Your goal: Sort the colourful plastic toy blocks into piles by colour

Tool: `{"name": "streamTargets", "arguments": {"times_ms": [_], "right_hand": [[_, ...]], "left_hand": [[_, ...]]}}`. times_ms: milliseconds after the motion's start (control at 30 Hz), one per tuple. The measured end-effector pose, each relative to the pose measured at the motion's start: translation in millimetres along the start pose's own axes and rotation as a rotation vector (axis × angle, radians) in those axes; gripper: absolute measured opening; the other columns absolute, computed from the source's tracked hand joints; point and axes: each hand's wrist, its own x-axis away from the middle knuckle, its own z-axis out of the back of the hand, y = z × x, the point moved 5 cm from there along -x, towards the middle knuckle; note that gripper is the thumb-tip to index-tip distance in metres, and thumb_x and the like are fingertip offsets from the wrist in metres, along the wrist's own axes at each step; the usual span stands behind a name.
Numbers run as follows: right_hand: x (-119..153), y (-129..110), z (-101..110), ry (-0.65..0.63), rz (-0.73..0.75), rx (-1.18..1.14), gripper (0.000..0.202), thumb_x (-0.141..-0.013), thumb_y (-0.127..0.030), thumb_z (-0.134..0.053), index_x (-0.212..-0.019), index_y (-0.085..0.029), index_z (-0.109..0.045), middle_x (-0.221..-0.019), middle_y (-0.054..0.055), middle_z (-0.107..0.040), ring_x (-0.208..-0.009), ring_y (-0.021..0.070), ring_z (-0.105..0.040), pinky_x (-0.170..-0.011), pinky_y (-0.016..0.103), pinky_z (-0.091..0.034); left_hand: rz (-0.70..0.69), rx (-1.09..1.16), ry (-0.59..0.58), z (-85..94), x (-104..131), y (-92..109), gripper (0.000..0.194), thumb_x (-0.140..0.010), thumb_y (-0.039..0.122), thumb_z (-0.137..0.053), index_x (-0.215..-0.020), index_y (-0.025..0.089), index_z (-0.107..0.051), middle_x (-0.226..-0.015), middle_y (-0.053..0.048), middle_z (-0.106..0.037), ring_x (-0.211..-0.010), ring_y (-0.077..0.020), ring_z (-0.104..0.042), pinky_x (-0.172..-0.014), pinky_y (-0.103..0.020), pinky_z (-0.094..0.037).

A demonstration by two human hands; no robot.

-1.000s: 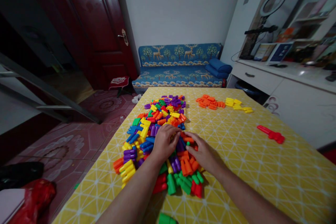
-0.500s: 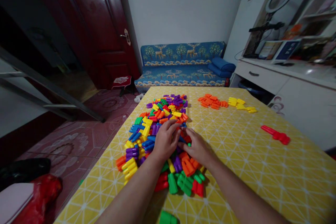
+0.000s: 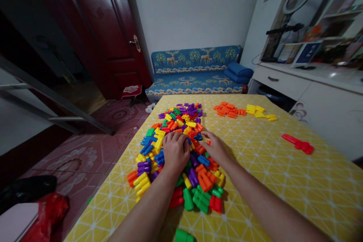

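Note:
A long pile of finger-shaped plastic building blocks in mixed colours lies in front of me. My left hand rests over the middle of the pile, back up, with its fingers curled down; whatever lies under them is hidden. At the pile's right edge is my right hand, its thumb and fingers bent around a small orange block, which is partly hidden. Blue blocks and purple blocks lie loose just below the hands.
On the yellow patterned tablecloth sit an orange group of blocks, a yellow group and a joined red piece. One green block lies near me. Beyond the table stands a blue sofa; a white cabinet is at right.
My hands have moved apart: the left slid slightly left, the right shifted right and up to the pile's edge. Blocks between them are now uncovered, and an orange one shows at my right fingers.

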Motion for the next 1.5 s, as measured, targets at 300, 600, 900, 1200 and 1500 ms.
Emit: {"name": "streamTargets", "arguments": {"times_ms": [300,600,900,1200,1500], "right_hand": [[-29.9,4.6,-29.2,-0.232,-0.156,0.037,0.049,-0.063,-0.015,-0.068,-0.111,-0.023,-0.066,-0.105,0.004,-0.071,-0.092,0.0214,-0.066,-0.085,0.035,-0.051],[-7.9,-14.6,-15.0,-0.18,-0.11,-0.204,0.03,-0.07,-0.023,-0.064,-0.1,-0.019,-0.062,-0.087,0.001,-0.069,-0.081,0.017,-0.065,-0.079,0.032,-0.052],[29.9,-19.9,0.7,-0.108,-0.013,-0.155,0.035,-0.078,-0.025,-0.062,-0.113,-0.025,-0.059,-0.112,0.003,-0.067,-0.1,0.0182,-0.064,-0.092,0.034,-0.05],[32.2,-21.2,-0.6,-0.047,0.01,-0.193,0.038,-0.074,-0.018,-0.055,-0.111,-0.028,-0.052,-0.103,0.002,-0.066,-0.101,0.0198,-0.064,-0.091,0.036,-0.051],[31.5,-22.2,3.3,0.033,0.078,-0.168,0.017,-0.082,-0.025,-0.059,-0.098,-0.022,-0.056,-0.097,0.003,-0.064,-0.093,0.0185,-0.061,-0.087,0.033,-0.049]], "left_hand": [[0.02,0.015,-0.039,-5.5,-0.2,-2.4,0.023,-0.085,0.027,-0.056,-0.104,0.023,-0.069,-0.104,-0.006,-0.069,-0.103,-0.0275,-0.057,-0.093,-0.044,-0.04],[0.017,-0.002,-0.064,-7.3,0.7,-1.5,0.045,-0.074,0.024,-0.064,-0.118,0.022,-0.063,-0.111,-0.008,-0.068,-0.111,-0.0296,-0.054,-0.102,-0.046,-0.037],[-0.034,0.017,-0.074,-4.7,-1.3,1.0,0.012,-0.086,0.029,-0.06,-0.087,0.025,-0.072,-0.089,-0.003,-0.071,-0.102,-0.0257,-0.057,-0.105,-0.049,-0.032],[-0.166,0.018,-0.185,-4.0,3.6,16.2,0.028,-0.068,0.028,-0.065,-0.095,0.025,-0.068,-0.1,-0.007,-0.066,-0.112,-0.0333,-0.051,-0.111,-0.058,-0.023],[-0.135,0.056,-0.174,-10.5,1.4,8.5,0.033,-0.079,0.017,-0.06,-0.111,0.022,-0.064,-0.104,-0.007,-0.068,-0.11,-0.0291,-0.055,-0.109,-0.056,-0.029]]}}
